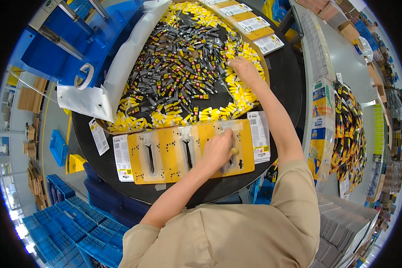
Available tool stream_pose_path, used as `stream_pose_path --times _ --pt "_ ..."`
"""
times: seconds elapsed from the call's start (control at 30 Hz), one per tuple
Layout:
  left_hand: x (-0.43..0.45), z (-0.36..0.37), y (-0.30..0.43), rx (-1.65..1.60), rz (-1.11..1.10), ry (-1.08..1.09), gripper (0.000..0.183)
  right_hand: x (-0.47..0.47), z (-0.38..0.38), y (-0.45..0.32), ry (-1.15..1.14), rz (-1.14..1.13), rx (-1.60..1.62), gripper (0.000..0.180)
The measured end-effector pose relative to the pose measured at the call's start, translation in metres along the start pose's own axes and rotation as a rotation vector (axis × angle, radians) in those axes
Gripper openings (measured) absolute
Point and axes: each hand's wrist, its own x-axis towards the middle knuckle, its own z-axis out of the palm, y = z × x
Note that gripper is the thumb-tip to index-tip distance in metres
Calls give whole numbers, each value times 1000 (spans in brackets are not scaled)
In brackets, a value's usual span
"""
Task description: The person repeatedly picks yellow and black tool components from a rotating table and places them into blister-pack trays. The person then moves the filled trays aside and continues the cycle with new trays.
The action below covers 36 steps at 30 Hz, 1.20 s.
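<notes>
A yellow fixture plate [167,157] with clear plastic blisters lies at the near side of the round black table. Long dark pieces sit in the left blister [150,159] and the middle blister [188,152]. My left hand [218,149] is over the right-hand blister, covering much of it. A small yellowish piece [234,151] shows at its fingertips; what it is stays unclear. My right hand [244,68] reaches into the yellow nozzle caps [244,88] along the right side of a shallow tray, its fingertips among them. Small black labelled tubes [177,70] fill the tray's middle.
Printed cards [123,160] lie left of the plate, more cards [259,134] right of it. Another yellow plate with cards [253,25] stands at the far right. A blue machine [63,50] bears a tape roll [84,76]. Blue crates [63,221] are stacked at lower left.
</notes>
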Motion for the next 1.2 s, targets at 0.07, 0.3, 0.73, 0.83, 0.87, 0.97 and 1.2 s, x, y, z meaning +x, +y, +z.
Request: stream_pose_path --times 0.07,0.3,0.73,0.83,0.87,0.97,1.2 --pt "3 0 4 80 -40 21 58 -2 -21 -21 225 126 135 19" --pt "-19 -22 -11 -72 -121 71 62 -87 -115 -165 136 395 584 28" --pt "-63 -76 -82 117 -242 216 53 -31 -9 -188 61 426 341 14" --pt "-74 -84 -86 71 -265 224 58 -11 14 -169 -100 306 0 17" --pt "-81 -84 -94 13 -234 244 59 -11 14 -164 -110 257 -1 17" --pt "-106 -88 -120 -275 -109 306 57 -13 -18 -169 -144 157 207 12" --pt "-117 -130 -144 50 -344 306 44 -26 -81 -257 -627 -3 381 19"
